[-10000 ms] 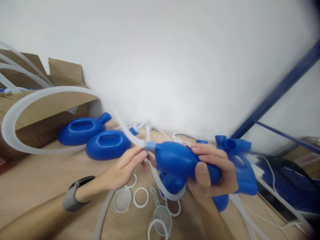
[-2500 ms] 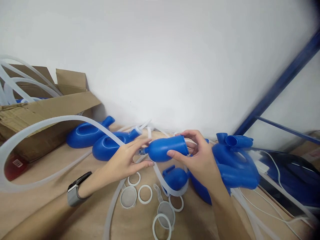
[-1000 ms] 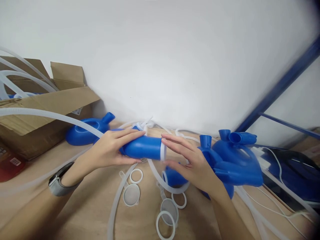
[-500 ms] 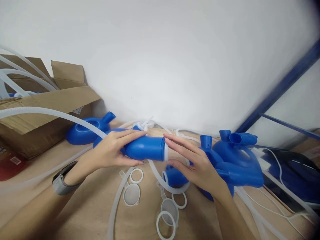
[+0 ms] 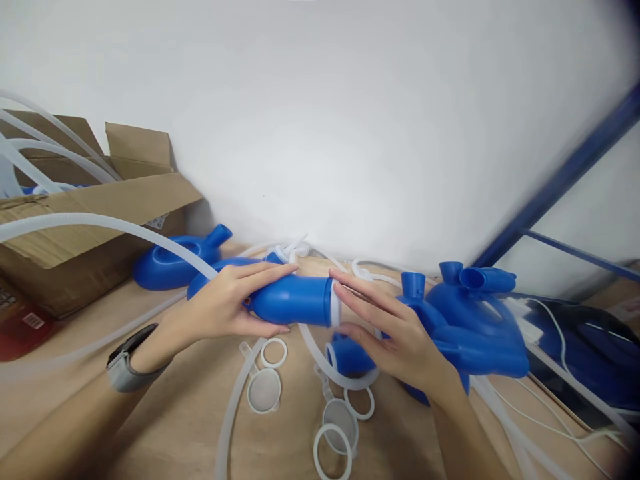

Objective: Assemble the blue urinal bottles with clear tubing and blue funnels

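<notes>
My left hand [image 5: 245, 300] is wrapped round a blue plastic urinal bottle [image 5: 293, 300], which lies sideways with its wide mouth to the right. My right hand [image 5: 385, 320] has its fingertips and thumb on the white lid [image 5: 336, 303] at that mouth; whether a loose ring is part of it I cannot tell. The lid sits against the blue rim. Below the hands lie a white ring [image 5: 274, 353], a translucent strapped lid [image 5: 264, 391], another such lid [image 5: 341, 423] and two more white rings [image 5: 333, 452] [image 5: 359, 403].
A cardboard box [image 5: 90, 253] with white tubes stands at the left, beside a blue bottle [image 5: 175, 260]. More blue bottles [image 5: 480, 333] crowd the right. A white hose [image 5: 235, 407] loops over the wooden table [image 5: 190, 420]. A blue metal frame [image 5: 560, 173] and cables [image 5: 550, 420] are at the far right.
The white lid shows slightly wider at the bottle's mouth, and the bottle has shifted a little to the right. Both hands keep nearly the same hold.
</notes>
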{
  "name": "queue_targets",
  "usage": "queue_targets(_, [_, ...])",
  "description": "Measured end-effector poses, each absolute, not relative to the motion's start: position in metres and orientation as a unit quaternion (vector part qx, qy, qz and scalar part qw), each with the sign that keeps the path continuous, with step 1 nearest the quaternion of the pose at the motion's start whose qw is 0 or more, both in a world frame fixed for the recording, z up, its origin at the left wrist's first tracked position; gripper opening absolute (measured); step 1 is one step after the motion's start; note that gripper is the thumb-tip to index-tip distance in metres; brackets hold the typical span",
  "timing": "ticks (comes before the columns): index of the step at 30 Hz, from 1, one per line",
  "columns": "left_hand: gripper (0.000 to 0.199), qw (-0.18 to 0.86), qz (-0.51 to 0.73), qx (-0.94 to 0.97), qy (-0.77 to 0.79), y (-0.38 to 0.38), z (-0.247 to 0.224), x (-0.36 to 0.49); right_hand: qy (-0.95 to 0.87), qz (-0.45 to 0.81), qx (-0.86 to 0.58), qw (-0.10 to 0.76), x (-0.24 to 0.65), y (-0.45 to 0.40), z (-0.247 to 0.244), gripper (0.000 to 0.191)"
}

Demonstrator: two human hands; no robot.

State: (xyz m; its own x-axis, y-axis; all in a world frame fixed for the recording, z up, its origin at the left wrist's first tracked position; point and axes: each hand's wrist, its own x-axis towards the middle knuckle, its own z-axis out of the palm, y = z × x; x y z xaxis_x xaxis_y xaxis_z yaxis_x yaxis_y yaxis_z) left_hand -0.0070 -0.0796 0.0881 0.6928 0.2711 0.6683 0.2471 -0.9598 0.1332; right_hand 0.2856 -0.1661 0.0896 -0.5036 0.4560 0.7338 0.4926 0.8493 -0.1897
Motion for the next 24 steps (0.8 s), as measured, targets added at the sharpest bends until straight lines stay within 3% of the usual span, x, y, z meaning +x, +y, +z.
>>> queue_targets(24, [0.087, -0.017, 0.412, 0.903, 0.122, -0.09, 0.079, 0.003, -0.869, -0.001, -0.305, 0.391, 0.285, -0.173, 0.096, 0.066])
